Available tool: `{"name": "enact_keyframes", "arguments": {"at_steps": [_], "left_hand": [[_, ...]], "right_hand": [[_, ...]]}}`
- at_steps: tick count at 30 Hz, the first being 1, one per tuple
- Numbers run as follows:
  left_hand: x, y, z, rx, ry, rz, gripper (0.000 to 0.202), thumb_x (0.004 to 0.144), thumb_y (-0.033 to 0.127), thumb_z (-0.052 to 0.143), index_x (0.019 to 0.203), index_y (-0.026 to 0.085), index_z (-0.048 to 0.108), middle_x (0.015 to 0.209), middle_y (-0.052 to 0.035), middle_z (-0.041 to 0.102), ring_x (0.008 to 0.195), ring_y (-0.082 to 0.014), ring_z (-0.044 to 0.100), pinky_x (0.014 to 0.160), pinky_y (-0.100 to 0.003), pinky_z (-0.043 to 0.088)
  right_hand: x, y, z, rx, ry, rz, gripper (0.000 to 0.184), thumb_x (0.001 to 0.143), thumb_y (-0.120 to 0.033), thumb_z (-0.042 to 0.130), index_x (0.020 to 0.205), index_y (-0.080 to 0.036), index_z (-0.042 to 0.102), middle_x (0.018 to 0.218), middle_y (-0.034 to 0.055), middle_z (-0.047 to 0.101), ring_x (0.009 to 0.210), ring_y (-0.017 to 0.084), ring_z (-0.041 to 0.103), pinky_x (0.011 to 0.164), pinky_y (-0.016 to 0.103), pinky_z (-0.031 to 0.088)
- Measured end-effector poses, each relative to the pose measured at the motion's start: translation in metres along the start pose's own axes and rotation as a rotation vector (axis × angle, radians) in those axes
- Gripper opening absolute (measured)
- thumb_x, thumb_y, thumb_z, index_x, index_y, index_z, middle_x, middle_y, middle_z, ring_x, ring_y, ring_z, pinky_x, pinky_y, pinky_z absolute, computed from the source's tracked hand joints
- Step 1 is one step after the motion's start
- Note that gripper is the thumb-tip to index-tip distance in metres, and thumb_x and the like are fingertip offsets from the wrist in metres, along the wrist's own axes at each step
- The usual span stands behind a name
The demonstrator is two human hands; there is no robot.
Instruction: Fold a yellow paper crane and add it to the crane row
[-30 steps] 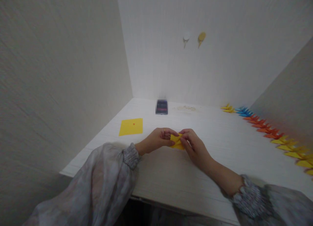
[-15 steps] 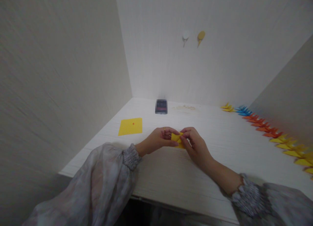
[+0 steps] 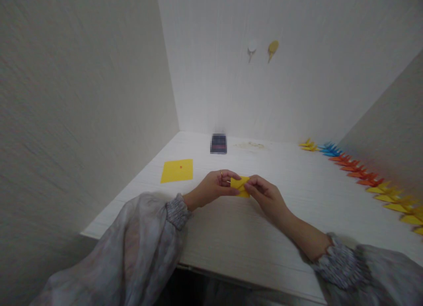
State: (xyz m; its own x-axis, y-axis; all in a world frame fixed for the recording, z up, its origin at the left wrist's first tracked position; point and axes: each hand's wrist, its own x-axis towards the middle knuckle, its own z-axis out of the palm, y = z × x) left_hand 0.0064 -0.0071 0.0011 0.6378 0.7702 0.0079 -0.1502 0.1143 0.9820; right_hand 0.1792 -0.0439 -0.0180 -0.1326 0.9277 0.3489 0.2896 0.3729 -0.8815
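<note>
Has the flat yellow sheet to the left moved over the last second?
No. The flat yellow sheet keeps the same place and angle against the back left corner of the table; I see no shift either way.

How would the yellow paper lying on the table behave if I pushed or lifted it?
The yellow paper shows hardly any thickness, so it's probably light and would likely flex when lifted. Lying flat, it should probably slide rather than tip.
</note>
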Motion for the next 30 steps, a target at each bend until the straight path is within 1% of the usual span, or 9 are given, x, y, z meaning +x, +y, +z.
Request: {"name": "enact_keyframes", "arguments": {"at_steps": [2,6,12,19,23,27,30], "left_hand": [[-0.0001,0.0004,0.0005,0.006,0.005,-0.005,0.039,0.053,0.014,0.071,0.088,0.013,0.054,0.074,0.0,0.062,0.068,-0.0083,0.058,0.069,-0.026,0.043],[-0.001,0.0021,0.0019,-0.003,0.015,-0.012,0.039,0.052,0.015,0.071,0.087,0.013,0.055,0.069,0.0022,0.061,0.065,-0.0077,0.058,0.068,-0.025,0.044],[-0.0019,0.0035,0.0029,-0.019,0.004,0.004,0.038,0.052,0.015,0.071,0.087,0.013,0.055,0.073,0.001,0.062,0.069,-0.0091,0.059,0.069,-0.026,0.045],[-0.0012,0.0031,0.0032,-0.012,0.012,-0.005,0.038,0.053,0.013,0.07,0.087,0.012,0.055,0.078,-0.0015,0.063,0.072,-0.0096,0.06,0.07,-0.026,0.045],[-0.0017,0.0018,0.0019,-0.011,-0.014,-0.012,0.039,0.054,0.011,0.07,0.089,0.013,0.054,0.08,-0.0019,0.063,0.073,-0.0095,0.06,0.069,-0.024,0.045],[-0.0022,-0.0008,-0.0012,-0.025,-0.064,-0.018,0.043,0.054,0.011,0.069,0.094,0.014,0.054,0.087,-0.0041,0.062,0.076,-0.0103,0.059,0.071,-0.025,0.045],[-0.0026,-0.0014,-0.0027,-0.031,-0.099,-0.026,0.044,0.055,0.009,0.068,0.096,0.015,0.053,0.091,-0.0049,0.062,0.079,-0.0107,0.059,0.072,-0.026,0.045]], "right_hand": [[-0.0004,-0.003,0.0012,-0.016,0.008,0.047,0.018,0.078,-0.034,0.049,0.069,-0.018,0.05,0.063,-0.0006,0.05,0.058,0.011,0.046,0.053,0.023,0.038],[-0.0017,-0.0084,0.0024,-0.009,0.034,0.082,0.019,0.077,-0.035,0.05,0.068,-0.018,0.051,0.062,-0.0002,0.051,0.056,0.011,0.045,0.051,0.023,0.038],[-0.0022,-0.0065,0.0038,-0.023,0.085,0.113,0.022,0.075,-0.039,0.051,0.067,-0.019,0.049,0.06,-0.0002,0.051,0.053,0.011,0.045,0.048,0.024,0.037],[-0.0025,-0.0055,0.0054,-0.034,0.096,0.092,0.024,0.076,-0.041,0.05,0.065,-0.019,0.045,0.058,-0.0017,0.047,0.051,0.011,0.043,0.046,0.023,0.036],[-0.0028,-0.0043,0.0053,-0.051,0.116,0.092,0.025,0.076,-0.041,0.05,0.064,-0.02,0.044,0.057,-0.0019,0.046,0.051,0.011,0.042,0.046,0.023,0.035],[-0.0031,-0.0031,0.0059,-0.036,0.127,0.102,0.025,0.074,-0.042,0.051,0.065,-0.02,0.044,0.059,-0.0012,0.049,0.051,0.011,0.044,0.046,0.024,0.036],[-0.0033,-0.0028,0.0066,-0.031,0.132,0.122,0.027,0.073,-0.044,0.051,0.064,-0.02,0.044,0.058,-0.0014,0.048,0.051,0.012,0.044,0.045,0.024,0.036]]}}
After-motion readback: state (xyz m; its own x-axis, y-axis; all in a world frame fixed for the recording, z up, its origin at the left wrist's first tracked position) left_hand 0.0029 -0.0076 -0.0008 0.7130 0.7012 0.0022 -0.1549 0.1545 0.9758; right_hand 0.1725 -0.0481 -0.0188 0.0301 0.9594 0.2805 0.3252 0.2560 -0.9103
